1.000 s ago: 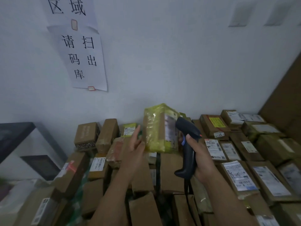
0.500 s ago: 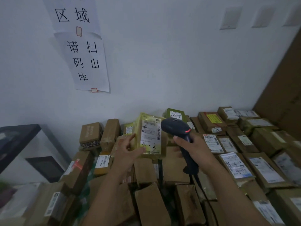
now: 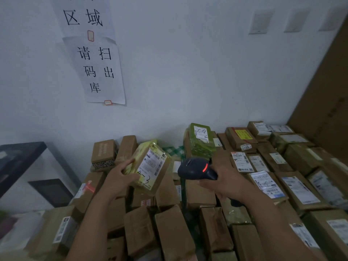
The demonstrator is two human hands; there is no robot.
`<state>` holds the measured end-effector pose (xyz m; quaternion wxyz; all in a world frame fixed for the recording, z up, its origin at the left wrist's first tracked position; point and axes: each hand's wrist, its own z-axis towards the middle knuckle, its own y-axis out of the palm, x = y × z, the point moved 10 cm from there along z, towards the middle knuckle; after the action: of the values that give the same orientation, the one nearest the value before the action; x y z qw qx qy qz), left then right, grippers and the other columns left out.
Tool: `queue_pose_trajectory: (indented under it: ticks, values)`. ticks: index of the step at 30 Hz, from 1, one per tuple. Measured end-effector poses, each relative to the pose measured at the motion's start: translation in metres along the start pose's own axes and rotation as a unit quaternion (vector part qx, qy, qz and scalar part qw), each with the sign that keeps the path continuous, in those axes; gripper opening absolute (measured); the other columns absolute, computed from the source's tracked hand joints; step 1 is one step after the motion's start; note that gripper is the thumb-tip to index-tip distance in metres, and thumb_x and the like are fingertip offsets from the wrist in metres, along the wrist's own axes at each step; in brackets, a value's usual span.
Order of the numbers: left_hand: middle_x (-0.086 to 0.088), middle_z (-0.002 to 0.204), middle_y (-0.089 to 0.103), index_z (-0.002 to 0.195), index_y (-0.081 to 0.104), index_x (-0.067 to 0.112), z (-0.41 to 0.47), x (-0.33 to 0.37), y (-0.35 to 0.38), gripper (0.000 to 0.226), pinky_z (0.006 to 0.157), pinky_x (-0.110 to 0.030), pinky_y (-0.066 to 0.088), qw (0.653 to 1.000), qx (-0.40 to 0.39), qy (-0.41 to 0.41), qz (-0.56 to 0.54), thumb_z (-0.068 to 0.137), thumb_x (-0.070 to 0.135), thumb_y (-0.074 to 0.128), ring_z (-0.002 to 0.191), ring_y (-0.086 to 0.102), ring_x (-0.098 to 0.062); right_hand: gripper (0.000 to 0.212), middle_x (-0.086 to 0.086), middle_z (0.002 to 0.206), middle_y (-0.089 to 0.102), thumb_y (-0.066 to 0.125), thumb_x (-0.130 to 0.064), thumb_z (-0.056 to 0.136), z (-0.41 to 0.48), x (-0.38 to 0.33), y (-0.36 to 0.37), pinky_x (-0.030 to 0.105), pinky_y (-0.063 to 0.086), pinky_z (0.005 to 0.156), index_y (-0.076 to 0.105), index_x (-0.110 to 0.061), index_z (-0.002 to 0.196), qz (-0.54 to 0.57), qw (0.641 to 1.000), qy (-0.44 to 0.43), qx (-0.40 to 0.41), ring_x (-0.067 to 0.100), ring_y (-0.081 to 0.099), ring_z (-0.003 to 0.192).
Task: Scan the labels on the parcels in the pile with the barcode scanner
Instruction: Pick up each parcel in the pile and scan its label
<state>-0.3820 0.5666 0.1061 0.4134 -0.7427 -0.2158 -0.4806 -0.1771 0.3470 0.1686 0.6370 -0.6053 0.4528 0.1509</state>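
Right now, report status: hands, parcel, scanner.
Left hand holding yellow-taped parcel, label up. Right hand gripping scanner, red light on. Nothing between them.

Both forearms reach forward, left hand (image 3: pixel 120 178) and right hand (image 3: pixel 228 182) each apparently closed in a grip.

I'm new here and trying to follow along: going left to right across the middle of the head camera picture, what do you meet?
Dark shelf → left hand → yellow-taped parcel → barcode scanner → right hand → labelled parcels → big cardboard sheet.
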Motion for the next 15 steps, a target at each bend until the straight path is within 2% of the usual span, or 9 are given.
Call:
queue_pose_trajectory:
  ticks: [4,8,11,15]
  values:
    - [0.009,0.110,0.060,0.140,0.048,0.032,-0.0004,-0.0056,-0.0021,0.066,0.062,-0.016,0.048,1.000,0.000,-0.012,0.003,0.084,0.007,0.071,0.088,0.065,-0.008,0.013,-0.008,0.065,0.057,0.065,-0.031,0.092,0.0006,-0.0019,0.0037,0.011,0.041,0.044,0.054,-0.032,0.087,-0.021,1.000,0.003,-0.020,-0.007,0.052,0.041]
    - [0.013,0.104,0.058,0.141,0.047,0.030,-0.0018,-0.0033,-0.0042,0.066,0.056,-0.014,0.049,1.000,0.006,-0.007,0.003,0.084,0.007,0.071,0.086,0.065,-0.008,0.012,-0.008,0.068,0.059,0.066,-0.032,0.092,0.0041,-0.0021,0.0075,0.014,0.044,0.046,0.055,-0.033,0.089,-0.029,0.999,-0.002,-0.030,-0.004,0.054,0.043]
    - [0.004,0.112,0.062,0.141,0.047,0.032,-0.0014,-0.0017,-0.0044,0.067,0.057,-0.014,0.049,1.000,0.007,-0.005,0.001,0.084,0.008,0.072,0.086,0.065,-0.008,0.012,-0.007,0.066,0.058,0.067,-0.031,0.091,0.0070,-0.0021,0.0080,0.014,0.043,0.046,0.055,-0.031,0.088,-0.028,0.999,-0.006,-0.028,-0.005,0.054,0.043]
    - [0.010,0.108,0.058,0.143,0.046,0.031,-0.0008,0.0027,-0.0001,0.066,0.056,-0.013,0.048,1.000,-0.001,0.000,0.006,0.085,0.009,0.071,0.087,0.063,-0.006,0.014,-0.008,0.062,0.056,0.067,-0.030,0.091,0.0079,-0.0051,0.0062,0.013,0.041,0.045,0.055,-0.031,0.085,-0.024,0.999,-0.014,-0.026,-0.004,0.053,0.042]
